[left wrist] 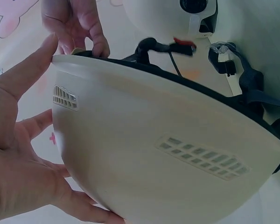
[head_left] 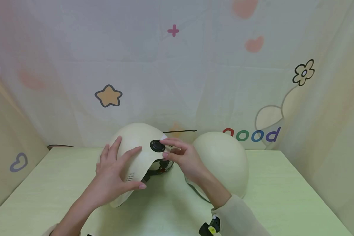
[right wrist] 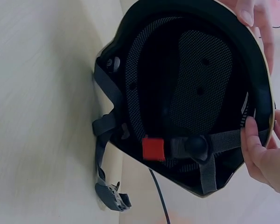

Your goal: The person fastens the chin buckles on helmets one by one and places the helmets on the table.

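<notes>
The desk (head_left: 283, 196) is cut off at 6 o'clock. Toward 7 o'clock on it is the tilted helmet (head_left: 138, 165), its lining too dark to make out fully; whether it touches the desk cannot be told. At its 3 o'clock sits a second helmet (head_left: 222, 157), partly covered by the person's right forearm. The left hand (head_left: 113, 173) spreads over the tilted shell from 8 o'clock, fingers wide and nearly straight, thumb at the rim. The right hand (head_left: 186, 157) bends in from 4 o'clock, its fingers pinching the rim, some hidden, beside a black disc (head_left: 157, 146). Inside, toward 7 o'clock in the right wrist view, hangs a red buckle (right wrist: 153, 148).
</notes>
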`<state>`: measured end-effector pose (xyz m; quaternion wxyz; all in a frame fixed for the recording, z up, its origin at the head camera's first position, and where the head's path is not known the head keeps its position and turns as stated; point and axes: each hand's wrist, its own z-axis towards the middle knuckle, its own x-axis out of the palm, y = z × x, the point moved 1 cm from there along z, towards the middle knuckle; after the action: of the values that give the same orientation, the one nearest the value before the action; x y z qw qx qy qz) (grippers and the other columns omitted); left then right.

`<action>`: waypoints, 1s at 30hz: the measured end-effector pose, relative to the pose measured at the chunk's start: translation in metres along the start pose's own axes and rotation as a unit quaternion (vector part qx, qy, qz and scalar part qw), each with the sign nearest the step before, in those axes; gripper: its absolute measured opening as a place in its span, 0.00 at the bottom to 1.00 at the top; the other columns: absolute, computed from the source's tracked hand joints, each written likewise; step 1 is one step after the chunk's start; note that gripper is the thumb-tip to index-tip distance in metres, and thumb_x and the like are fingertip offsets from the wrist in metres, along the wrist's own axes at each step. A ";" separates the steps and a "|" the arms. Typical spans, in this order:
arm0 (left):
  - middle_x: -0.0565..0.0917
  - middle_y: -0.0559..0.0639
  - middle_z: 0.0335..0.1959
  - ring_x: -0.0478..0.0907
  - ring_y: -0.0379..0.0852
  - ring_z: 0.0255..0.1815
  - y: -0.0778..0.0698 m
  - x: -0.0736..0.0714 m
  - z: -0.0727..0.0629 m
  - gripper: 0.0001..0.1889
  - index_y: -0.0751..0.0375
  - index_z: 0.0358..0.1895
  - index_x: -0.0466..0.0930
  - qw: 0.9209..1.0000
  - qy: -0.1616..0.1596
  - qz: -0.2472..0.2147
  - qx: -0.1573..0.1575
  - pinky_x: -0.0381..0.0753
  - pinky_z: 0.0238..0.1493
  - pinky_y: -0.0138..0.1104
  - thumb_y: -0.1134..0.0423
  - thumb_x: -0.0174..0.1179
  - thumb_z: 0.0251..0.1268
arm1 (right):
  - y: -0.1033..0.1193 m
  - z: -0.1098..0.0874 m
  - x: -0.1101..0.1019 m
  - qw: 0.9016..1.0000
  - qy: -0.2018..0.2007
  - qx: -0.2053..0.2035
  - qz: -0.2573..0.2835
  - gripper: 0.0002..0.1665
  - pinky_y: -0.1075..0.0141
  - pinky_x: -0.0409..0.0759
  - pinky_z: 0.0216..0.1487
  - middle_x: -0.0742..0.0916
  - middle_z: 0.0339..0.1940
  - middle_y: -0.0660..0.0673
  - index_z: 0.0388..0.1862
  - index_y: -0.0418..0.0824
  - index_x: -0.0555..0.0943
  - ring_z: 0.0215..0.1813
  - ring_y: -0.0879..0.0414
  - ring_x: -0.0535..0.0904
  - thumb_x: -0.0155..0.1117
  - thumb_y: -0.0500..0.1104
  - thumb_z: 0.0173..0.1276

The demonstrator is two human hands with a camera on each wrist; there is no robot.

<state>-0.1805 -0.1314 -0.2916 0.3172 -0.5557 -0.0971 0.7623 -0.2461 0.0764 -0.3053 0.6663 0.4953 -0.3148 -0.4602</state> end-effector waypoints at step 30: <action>0.39 0.65 0.71 0.38 0.74 0.66 0.005 -0.010 0.008 0.43 0.45 0.67 0.61 0.998 0.050 -0.037 -0.003 0.56 0.47 0.70 0.41 0.67 0.45 | 0.009 0.007 -0.006 1.000 -0.004 0.004 -0.013 0.21 0.60 0.75 0.49 0.76 0.56 0.45 0.54 0.33 0.76 0.39 0.54 0.77 0.61 0.31 0.61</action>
<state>-0.1877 -0.1394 -0.2836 0.3479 -0.5901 -0.1041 0.7210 -0.2514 0.0799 -0.2942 0.6569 0.5000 -0.3125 -0.4699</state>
